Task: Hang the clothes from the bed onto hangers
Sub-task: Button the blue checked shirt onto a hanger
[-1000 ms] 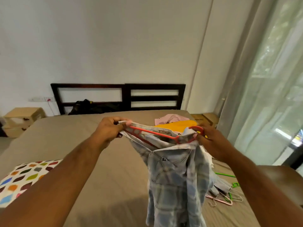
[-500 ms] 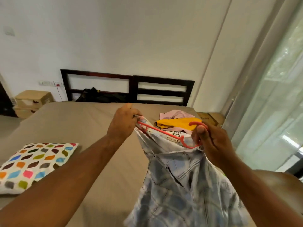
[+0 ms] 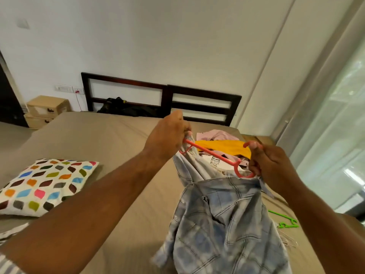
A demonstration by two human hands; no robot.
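the bed, under a tan sheet, fills most of the view, with a dark slatted headboard at its far end. a pale blue plaid shirt hangs in front of the person, above the mattress. its collar end is gathered up between the two hands and the rest drapes down to the lower edge of the view. a white pillow with coloured leaf shapes lies on the bed to the left, well apart from the shirt. beyond the hands a small heap of clothes, yellow over pink and white, rests near the far right corner of the bed.

the left hand is curled tight, pinching the left tip of the red hanger together with a fold of shirt fabric. the right hand, lower and nearer, has its fingers wrapped round the hanger's hook. the hanger's bar slants down from the left hand to the right, just above the shirt's collar. a green hanger lies on the sheet to the right, below the right forearm.
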